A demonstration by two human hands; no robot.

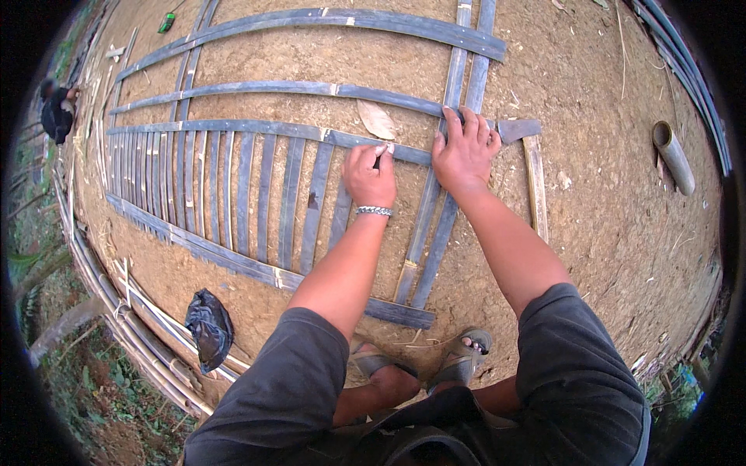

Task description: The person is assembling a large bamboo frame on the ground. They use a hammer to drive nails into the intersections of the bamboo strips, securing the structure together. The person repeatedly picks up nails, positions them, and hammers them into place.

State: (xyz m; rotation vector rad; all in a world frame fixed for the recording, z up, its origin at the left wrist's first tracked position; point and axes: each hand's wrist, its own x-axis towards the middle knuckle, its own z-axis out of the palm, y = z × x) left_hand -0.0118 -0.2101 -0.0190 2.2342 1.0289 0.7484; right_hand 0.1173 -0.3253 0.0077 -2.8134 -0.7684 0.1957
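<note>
A frame of grey split-bamboo slats (225,124) lies on the ground, long strips crossed by many short ones. Over one long strip, my left hand (371,175), with a chain bracelet on the wrist, is closed in a pinch. What its fingertips hold is too small to make out. My right hand (466,151) is bent over the crossing at the frame's right side, fingers and thumb around the bamboo slats (423,221) there; its palm hides part of the joint. Just right of it lies a hatchet-like tool with a dark metal head (519,130) and wooden handle (536,186).
A dry leaf (376,119) lies between two strips. A black plastic bag (210,330) sits at lower left, beside bamboo poles (140,342) along the edge. At right are a bamboo tube (674,159) and more strips (688,70). Another person (57,111) crouches far left.
</note>
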